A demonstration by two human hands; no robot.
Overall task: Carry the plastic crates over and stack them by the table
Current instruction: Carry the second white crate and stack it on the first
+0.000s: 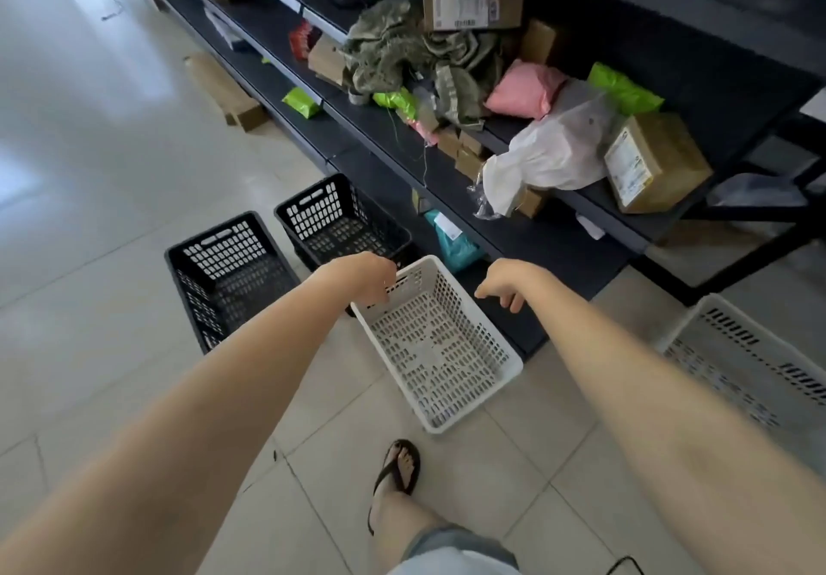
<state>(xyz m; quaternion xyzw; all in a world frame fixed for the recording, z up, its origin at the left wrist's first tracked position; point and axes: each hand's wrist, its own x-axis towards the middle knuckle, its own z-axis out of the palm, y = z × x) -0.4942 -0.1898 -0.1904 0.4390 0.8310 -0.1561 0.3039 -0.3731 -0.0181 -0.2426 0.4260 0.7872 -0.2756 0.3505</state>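
White and likely light but stiff, the plastic crate (436, 346) is being gripped on the floor at its far rim by left-hand fingers (380, 290), right hand (503, 288) loosely curled, empty.

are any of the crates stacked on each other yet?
No. The two black crates, the white crate under the hands and the second white crate each sit separately on the tiled floor.
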